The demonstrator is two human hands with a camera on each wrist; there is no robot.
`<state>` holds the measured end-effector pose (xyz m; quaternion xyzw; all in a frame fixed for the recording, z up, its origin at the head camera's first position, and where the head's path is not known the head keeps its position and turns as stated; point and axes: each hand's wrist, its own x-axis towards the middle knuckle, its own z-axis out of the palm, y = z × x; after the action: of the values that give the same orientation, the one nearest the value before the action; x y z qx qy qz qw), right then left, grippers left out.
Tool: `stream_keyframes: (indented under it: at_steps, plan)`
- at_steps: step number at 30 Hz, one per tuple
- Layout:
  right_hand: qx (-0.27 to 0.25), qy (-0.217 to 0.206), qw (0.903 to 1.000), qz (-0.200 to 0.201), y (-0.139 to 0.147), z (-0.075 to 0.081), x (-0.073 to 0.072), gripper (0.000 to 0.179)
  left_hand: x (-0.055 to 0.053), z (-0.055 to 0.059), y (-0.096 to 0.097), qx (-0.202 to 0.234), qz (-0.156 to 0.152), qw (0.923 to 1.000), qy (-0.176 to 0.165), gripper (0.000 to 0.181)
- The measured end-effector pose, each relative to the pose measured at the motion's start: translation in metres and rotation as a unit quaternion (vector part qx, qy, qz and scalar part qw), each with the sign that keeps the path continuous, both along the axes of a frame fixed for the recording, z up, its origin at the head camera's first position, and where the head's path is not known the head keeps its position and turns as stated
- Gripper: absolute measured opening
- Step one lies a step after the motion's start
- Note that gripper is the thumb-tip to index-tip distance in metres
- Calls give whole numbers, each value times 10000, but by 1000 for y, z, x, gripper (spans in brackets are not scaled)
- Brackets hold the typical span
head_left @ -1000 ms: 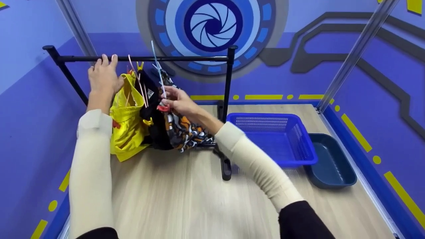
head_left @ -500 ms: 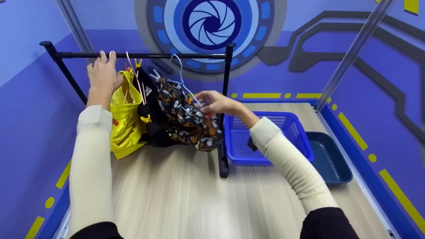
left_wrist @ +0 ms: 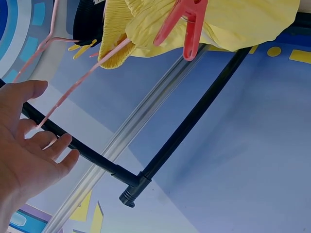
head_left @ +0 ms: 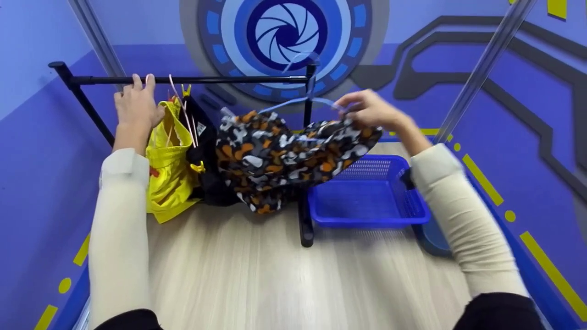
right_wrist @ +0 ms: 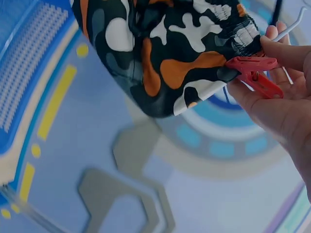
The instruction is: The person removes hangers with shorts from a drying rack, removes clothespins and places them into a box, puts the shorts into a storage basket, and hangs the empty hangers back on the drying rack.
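Observation:
My right hand [head_left: 369, 110] grips one end of a blue clothes hanger [head_left: 286, 101], with its fingers right at the waistband of camouflage shorts [head_left: 257, 160]. A red clothespin [right_wrist: 250, 62] bites the waistband beside the thumb. The hanger's hook, blurred, overlaps the right end of the black rail [head_left: 220, 79]. At the rail's left part, my left hand [head_left: 136, 107] rests with loosely bent fingers, touching a pink hanger's hook. Yellow shorts [head_left: 169, 178] hang below it, held by another red clothespin [left_wrist: 195, 29]. A black garment [head_left: 208, 178] with yellow clothespins hangs to their right.
A blue perforated basket [head_left: 367, 223] stands right of the rack's foot [head_left: 306, 229]. Behind my right forearm, a dark blue tub [head_left: 431, 243] is partly hidden. Printed wall panels enclose the wooden tabletop [head_left: 257, 275].
My right hand has moved right and up with the hanger. The camouflage shorts have swung away from the black garment and now spread broadside. My left hand stays at the rail.

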<state>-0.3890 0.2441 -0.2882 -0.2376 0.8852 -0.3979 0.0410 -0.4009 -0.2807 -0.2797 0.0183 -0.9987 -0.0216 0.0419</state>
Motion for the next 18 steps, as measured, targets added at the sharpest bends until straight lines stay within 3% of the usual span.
stream_keyframes:
  at_steps: [4, 9, 14, 18]
  plan:
    - [-197, 254, 9990, -320, 33, 23, 7, 39, -1, -1, -1, -50, -17, 10000, -2, 79]
    - [67, 499, 9962, -713, 70, 45, 18, 42, -3, -1, 0, -65, -5, 10000, -30, 79]
    - [99, 641, 9915, -1125, 108, 47, 20, 46, -2, -1, 1, -62, 5, 10000, -31, 80]
    - [-209, 945, 9823, -1605, 137, 41, 19, 47, -1, -2, 1, -92, 22, 9999, -52, 81]
